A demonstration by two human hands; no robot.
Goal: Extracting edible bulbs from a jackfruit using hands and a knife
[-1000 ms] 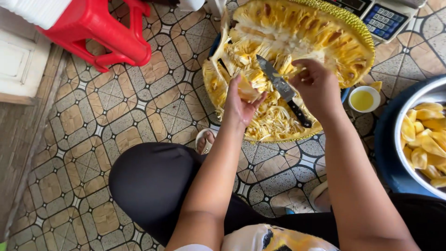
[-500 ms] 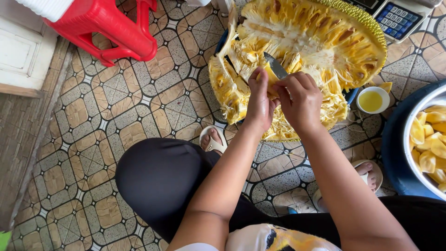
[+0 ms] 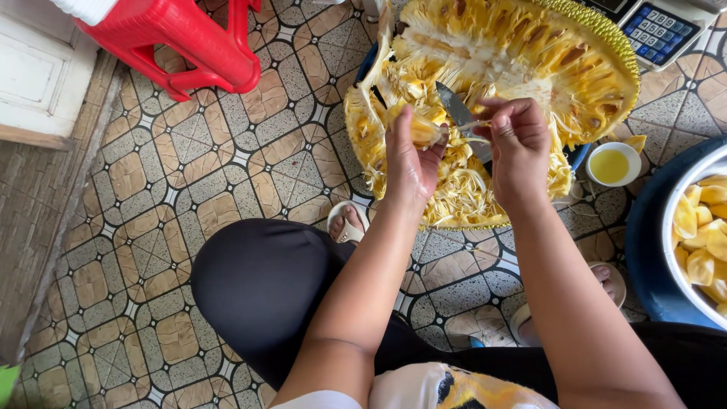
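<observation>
Black-clad knee [image 3: 261, 291] nearest, sandalled foot [image 3: 347, 223] just beyond; left hand [image 3: 409, 159] pinches a yellow pod [image 3: 421, 130] over the split jackfruit [image 3: 500, 83]; right hand [image 3: 519, 144] clenched round a knife [image 3: 457, 112], plucking fibres; oil cup [image 3: 610, 164], bowl of pods [image 3: 700, 227] alongside; red stool [image 3: 178, 38], scale [image 3: 655, 29] farthest.

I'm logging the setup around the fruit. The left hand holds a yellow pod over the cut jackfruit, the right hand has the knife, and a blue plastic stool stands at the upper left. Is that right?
Not quite: the stool is red, not blue, as the head view shows. The rest holds: the left hand grips a yellow pod over the cut jackfruit, and the right hand has the knife.
</observation>
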